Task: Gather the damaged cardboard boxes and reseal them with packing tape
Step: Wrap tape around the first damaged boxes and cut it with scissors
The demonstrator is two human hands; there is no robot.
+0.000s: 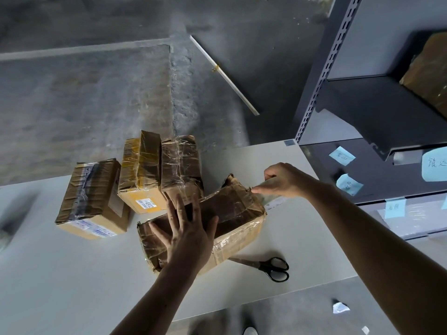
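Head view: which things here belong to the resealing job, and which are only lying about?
For the job: torn box under the flat left hand; clear tape pinched by the right hand; scissors; three taped boxes behind.
Lying about: white rod on the floor; paper scrap; blue notes on the shelving.

Four boxes (232, 213) — one pair of scissors (271, 267)

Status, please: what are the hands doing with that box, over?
Left hand pressing flat on front box. Right hand pinching tape strip at its end. Scissors beside box, untouched.
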